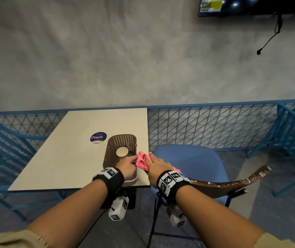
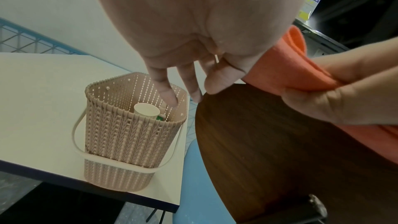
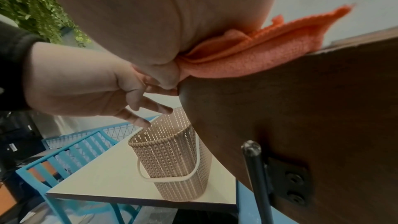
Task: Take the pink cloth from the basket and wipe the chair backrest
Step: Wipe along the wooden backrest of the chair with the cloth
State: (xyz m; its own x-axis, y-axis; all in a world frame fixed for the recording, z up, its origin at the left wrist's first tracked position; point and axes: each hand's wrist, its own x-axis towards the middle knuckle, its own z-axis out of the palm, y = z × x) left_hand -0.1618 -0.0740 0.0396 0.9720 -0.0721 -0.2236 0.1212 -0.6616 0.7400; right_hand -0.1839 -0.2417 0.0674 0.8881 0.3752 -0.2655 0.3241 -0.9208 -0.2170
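Pink cloth (image 1: 142,161) out of basket (image 1: 120,140), draped over top edge of backrest (image 1: 232,181). My right hand (image 1: 158,167) grips cloth, thumb and fingers pinching folds; left hand (image 1: 127,166) fingers loose, spread above basket rim, holding nothing.

Risks, my read: cloth bunched, could slip off narrow edge during wipe; left hand could knock basket, which stands near table (image 1: 71,149) corner.

Writing: purple sticker (image 1: 98,137) reads "ClayG…", rest hidden.
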